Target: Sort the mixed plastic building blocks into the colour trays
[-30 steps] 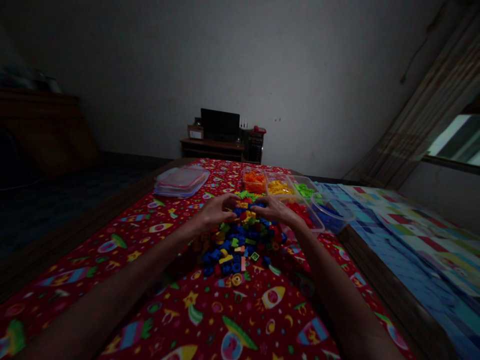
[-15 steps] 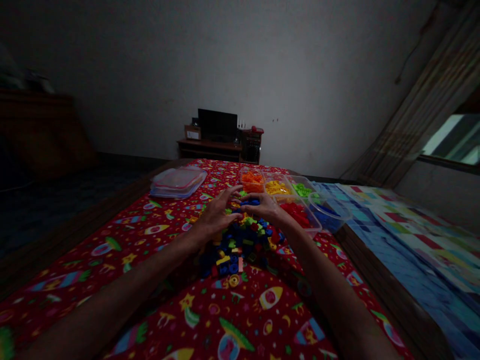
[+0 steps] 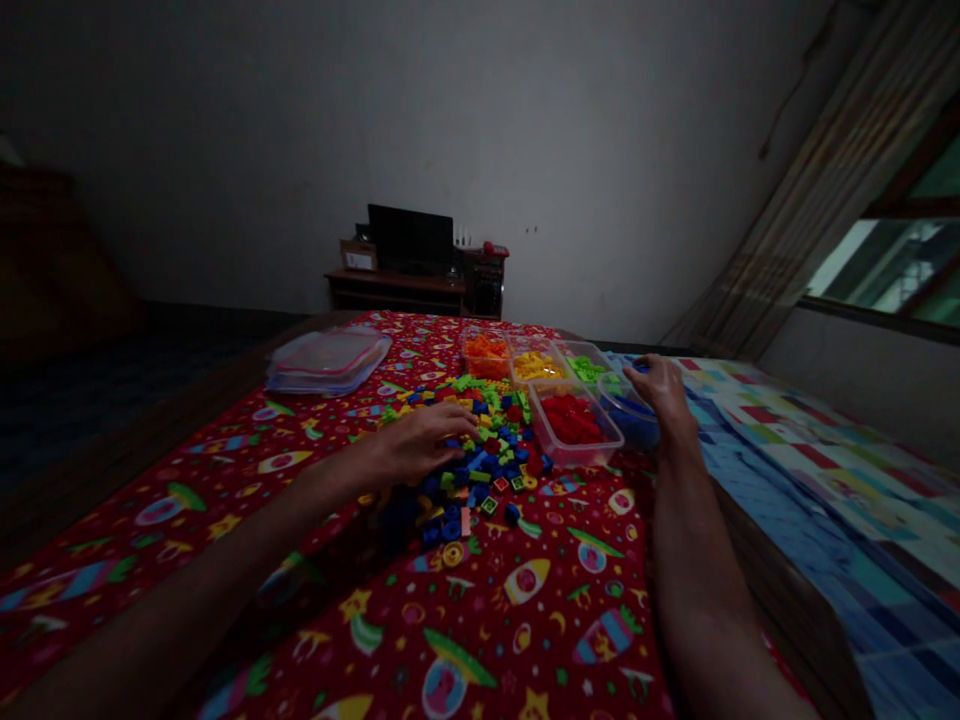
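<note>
My left hand [image 3: 424, 438] is at the left side of a mixed pile of toy building bricks [image 3: 487, 460]. Its fingers curl down over the pile, and a blue brick [image 3: 452, 442] shows between fingertips and thumb. Over the round clear tub [image 3: 634, 425] with blue bricks in it is my right hand [image 3: 664, 388], its thumb and fingers closed around blue bricks [image 3: 640, 368]. How many bricks it holds is hidden. The pile has blue, green, yellow, red and orange pieces.
Clear boxes hold orange bricks [image 3: 486, 352], yellow bricks [image 3: 538, 368], green bricks [image 3: 587, 368] and red bricks [image 3: 571, 418]. Stacked lids [image 3: 330, 360] lie at the back left of the red patterned cloth [image 3: 525, 600]. A bed [image 3: 810, 460] adjoins on the right; a monitor [image 3: 410, 240] stands behind.
My right hand has moved right from the pile to the round tub, carrying blue bricks. My left hand has lowered onto the pile. The view has turned slightly right.
</note>
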Action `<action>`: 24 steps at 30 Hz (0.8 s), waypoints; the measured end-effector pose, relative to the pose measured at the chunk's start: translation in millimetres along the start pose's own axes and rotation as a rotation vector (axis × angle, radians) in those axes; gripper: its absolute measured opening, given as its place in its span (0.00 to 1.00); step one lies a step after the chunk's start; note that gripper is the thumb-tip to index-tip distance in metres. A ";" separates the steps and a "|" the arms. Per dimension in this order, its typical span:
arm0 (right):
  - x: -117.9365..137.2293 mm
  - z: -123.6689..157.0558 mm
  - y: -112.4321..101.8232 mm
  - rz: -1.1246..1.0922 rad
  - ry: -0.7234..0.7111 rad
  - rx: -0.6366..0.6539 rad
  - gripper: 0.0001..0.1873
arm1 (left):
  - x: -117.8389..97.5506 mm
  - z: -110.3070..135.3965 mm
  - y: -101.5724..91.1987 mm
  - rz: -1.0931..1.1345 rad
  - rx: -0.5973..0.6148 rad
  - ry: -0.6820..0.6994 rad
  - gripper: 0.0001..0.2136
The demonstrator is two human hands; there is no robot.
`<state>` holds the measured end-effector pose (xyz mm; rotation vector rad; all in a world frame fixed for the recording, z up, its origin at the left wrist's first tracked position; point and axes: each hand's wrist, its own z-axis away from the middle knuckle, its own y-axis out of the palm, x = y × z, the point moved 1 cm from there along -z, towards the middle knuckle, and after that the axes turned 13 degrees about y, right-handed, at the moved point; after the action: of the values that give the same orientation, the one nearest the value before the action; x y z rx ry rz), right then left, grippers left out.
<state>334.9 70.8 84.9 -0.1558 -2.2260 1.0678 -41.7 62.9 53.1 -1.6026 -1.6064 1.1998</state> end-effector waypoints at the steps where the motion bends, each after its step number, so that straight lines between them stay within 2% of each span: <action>1: -2.8 -0.2 2.1 0.025 -0.004 0.008 0.17 | -1.9 0.9 2.4 0.002 0.031 0.004 0.11; 4: 12.2 5.2 2.4 0.016 -0.067 0.004 0.18 | -7.8 3.5 9.6 -0.010 0.109 0.022 0.14; 7: 52.4 22.9 -2.7 -0.078 -0.180 0.082 0.16 | -6.2 7.9 14.8 -0.068 0.163 0.018 0.16; 10: 96.2 55.7 -3.4 -0.184 -0.380 0.315 0.14 | 6.0 13.9 16.5 -0.125 0.181 -0.023 0.16; 13: 126.7 94.1 4.8 -0.147 -0.566 0.536 0.12 | 19.3 16.9 14.3 -0.126 0.162 -0.041 0.14; 17: 142.7 132.0 25.6 -0.003 -0.825 0.795 0.11 | 25.6 15.9 6.9 -0.164 0.195 -0.116 0.13; 19: 144.2 143.9 34.9 0.092 -0.928 0.879 0.10 | 26.0 16.6 2.7 -0.213 0.224 -0.174 0.12; 21: 144.2 152.9 40.6 0.184 -0.960 0.875 0.11 | 26.6 18.6 -0.4 -0.247 0.240 -0.211 0.11; 24: 144.0 163.4 43.1 0.304 -0.915 0.751 0.14 | 27.7 20.7 0.3 -0.267 0.247 -0.222 0.09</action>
<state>116.7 45.4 52.7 0.4158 -2.3564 2.4302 -63.1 85.7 38.3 -1.0961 -1.6685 1.4029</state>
